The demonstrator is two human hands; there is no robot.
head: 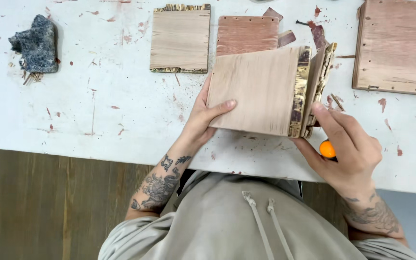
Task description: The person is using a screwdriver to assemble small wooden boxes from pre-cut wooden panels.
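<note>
My left hand [203, 118] grips the left edge of a pale plywood piece [258, 91], thumb on its top face, holding it tilted above the white table [97, 106]. The piece's right edge is rough and yellowish, with a thin layer peeling away [321, 72]. My right hand [350, 149] is closed on a tool with an orange handle [327, 149], its index finger stretched along the tool toward that splitting edge. The tool's tip is hidden behind the wood.
A square plywood piece [180, 39] and a reddish one with holes [246, 33] lie behind the held piece. A larger board [398, 45] sits at the right. A dark crumpled rag [37, 45] lies far left. Red veneer scraps [318, 33] and chips litter the table.
</note>
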